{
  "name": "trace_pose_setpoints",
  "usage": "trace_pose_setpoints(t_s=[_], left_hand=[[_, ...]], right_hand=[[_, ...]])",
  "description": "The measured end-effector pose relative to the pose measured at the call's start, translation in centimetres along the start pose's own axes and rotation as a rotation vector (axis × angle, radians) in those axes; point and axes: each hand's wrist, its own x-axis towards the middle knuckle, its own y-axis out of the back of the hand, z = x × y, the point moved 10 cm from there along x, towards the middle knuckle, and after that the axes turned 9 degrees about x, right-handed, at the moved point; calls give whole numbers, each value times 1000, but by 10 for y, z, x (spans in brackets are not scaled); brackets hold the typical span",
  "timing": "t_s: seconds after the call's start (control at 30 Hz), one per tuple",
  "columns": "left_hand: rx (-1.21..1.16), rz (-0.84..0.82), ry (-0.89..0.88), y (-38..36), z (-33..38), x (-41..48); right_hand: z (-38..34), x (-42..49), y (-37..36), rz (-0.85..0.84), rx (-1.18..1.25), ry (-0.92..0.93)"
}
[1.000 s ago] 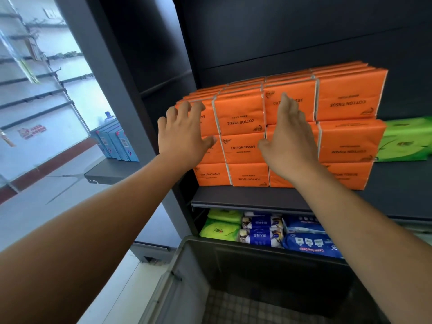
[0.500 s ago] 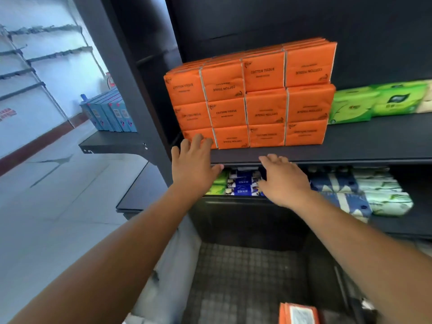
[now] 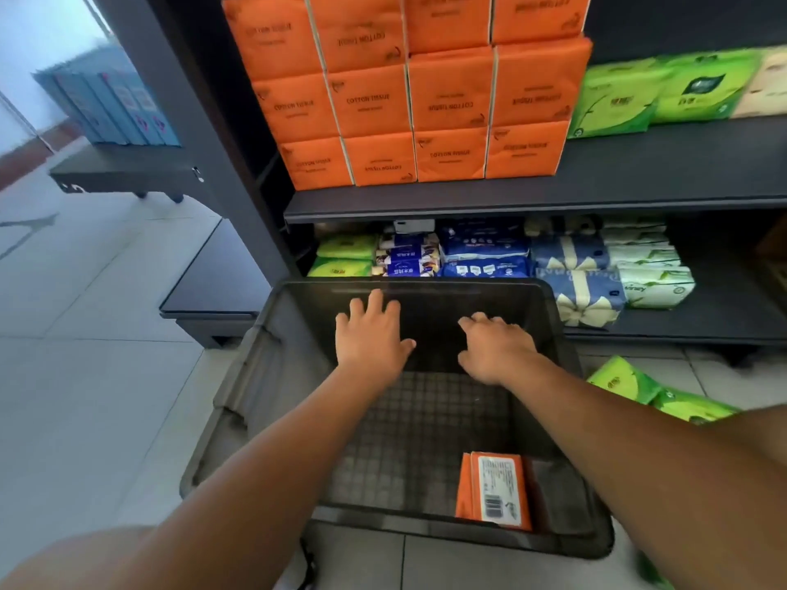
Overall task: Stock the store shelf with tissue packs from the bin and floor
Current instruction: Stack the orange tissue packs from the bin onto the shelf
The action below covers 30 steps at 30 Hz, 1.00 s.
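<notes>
Orange tissue packs [image 3: 409, 91] stand stacked in rows on the dark shelf [image 3: 639, 172]. Below me is the dark bin [image 3: 264, 376], with orange tissue packs [image 3: 494, 489] standing against its near wall. My left hand [image 3: 368, 334] hovers over the bin's far side, fingers spread and empty. My right hand [image 3: 494, 347] is beside it, fingers relaxed, holding nothing. Green tissue packs [image 3: 656, 393] lie on the floor to the right of the bin.
Green packs [image 3: 664, 91] sit on the shelf right of the orange stack. The lower shelf [image 3: 724, 321] holds blue, white and green packs [image 3: 481, 255]. Blue boxes [image 3: 115, 104] stand on a low platform [image 3: 127, 172] at left. Tiled floor [image 3: 85, 334] spreads left.
Both hands have dropped from the orange stack on the shelf down to above the bin. The view has tilted down, showing the bin's inside and the orange packs in it.
</notes>
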Motion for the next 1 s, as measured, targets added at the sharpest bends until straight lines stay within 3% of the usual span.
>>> trace_pose_setpoints(t_s=[0.13, 0.23, 0.43, 0.67, 1.0], left_hand=[[8, -188, -68, -46, 37, 2], [87, -263, -223, -80, 73, -5], [241, -349, -682, -140, 151, -35], [469, -304, -1310, -201, 209, -98], [436, -295, -1361, -248, 225, -93]], right_hand=[[9, 11, -2, -15, 118, -65], [18, 21, -2, -21, 191, -104], [47, 35, -28, -108, 273, -124], [64, 46, -69, -227, 252, -50], [72, 70, -89, -235, 256, -48]])
